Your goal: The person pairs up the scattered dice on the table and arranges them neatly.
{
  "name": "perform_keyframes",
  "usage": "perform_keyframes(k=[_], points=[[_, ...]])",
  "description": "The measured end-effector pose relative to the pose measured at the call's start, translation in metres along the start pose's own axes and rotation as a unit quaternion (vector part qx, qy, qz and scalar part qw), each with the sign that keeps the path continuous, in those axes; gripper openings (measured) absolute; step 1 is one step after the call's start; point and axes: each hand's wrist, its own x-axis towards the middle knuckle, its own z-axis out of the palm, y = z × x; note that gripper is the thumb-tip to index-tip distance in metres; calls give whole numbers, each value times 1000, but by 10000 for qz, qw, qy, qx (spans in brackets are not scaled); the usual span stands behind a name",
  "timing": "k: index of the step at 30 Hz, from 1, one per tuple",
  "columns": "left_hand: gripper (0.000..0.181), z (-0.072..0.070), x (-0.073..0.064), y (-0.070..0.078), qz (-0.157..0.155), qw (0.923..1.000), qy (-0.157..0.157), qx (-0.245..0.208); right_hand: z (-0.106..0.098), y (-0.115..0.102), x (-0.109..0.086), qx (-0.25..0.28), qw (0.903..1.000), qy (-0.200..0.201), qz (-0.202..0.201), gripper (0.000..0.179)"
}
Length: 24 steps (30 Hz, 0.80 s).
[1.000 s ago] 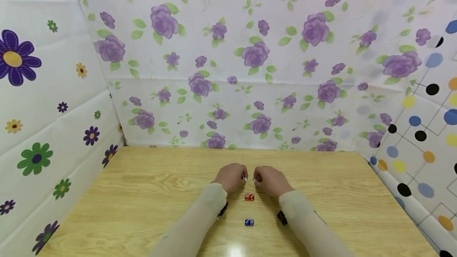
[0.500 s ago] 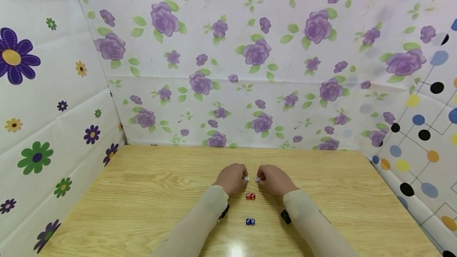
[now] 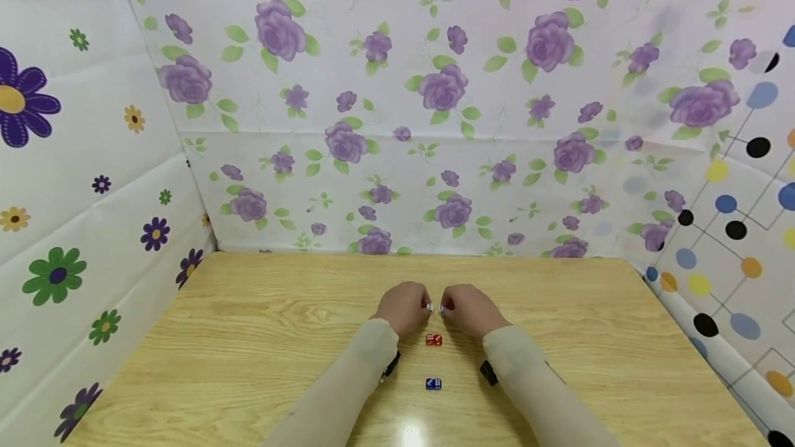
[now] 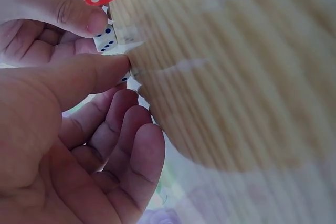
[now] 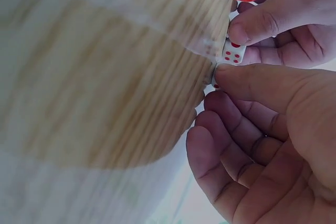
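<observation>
My left hand (image 3: 404, 308) pinches a white die (image 3: 429, 307) between thumb and fingers, low over the wooden table. Facing it, my right hand (image 3: 473, 310) pinches a second white die (image 3: 442, 308); a small gap separates the two in the head view. Blue pips show on the right hand's die (image 4: 106, 40) in the left wrist view. The left hand's die (image 5: 234, 53) turns red pips toward the right wrist camera. Each thumb hides most of its own die in that hand's wrist view. Just nearer than the hands sits a pair of red dice (image 3: 433, 340), side by side.
A pair of blue dice (image 3: 433, 383) lies on the wooden table (image 3: 261, 336) between the forearms, nearer than the red pair. Flower-printed cloth (image 3: 348, 185) closes off the back and left. On the right hangs a dotted cloth (image 3: 733, 281).
The hands have brought the two white dice closer together, the right hand shifting left over the last half second. The red and blue pairs stay where they were on the table.
</observation>
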Motion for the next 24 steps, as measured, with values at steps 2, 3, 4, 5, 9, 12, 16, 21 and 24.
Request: perform_keyframes(k=[2,3,4,5,9,12,16,21,24], points=[[10,1,1,-1,-51,10000,-8,-8,1,-1,1,16,10000,-19,30,3],[10,1,1,-2,-75,10000,-13,-7,1,-2,2,9,10000,-24,46,3],[11,2,2,-2,-87,10000,-19,-9,1,-2,2,2,10000,-31,53,3],[11,2,2,-2,-93,10000,-17,-9,2,-3,2,-6,10000,-35,54,4],[14,5,3,-3,-62,9999,47,71,1,-7,3,-31,10000,-12,-24,5],[16,7,3,-3,-35,9999,99,118,2,-10,3,1,9999,14,-125,5],[14,8,0,-1,-48,9999,67,61,4,-12,1,35,9999,-18,-163,5],[11,11,-1,-2,-16,9999,120,35,6,-12,-1,-47,9999,-10,-157,5],[11,13,2,-3,50,9999,128,23,5,-11,0,-110,9998,-3,-185,5]])
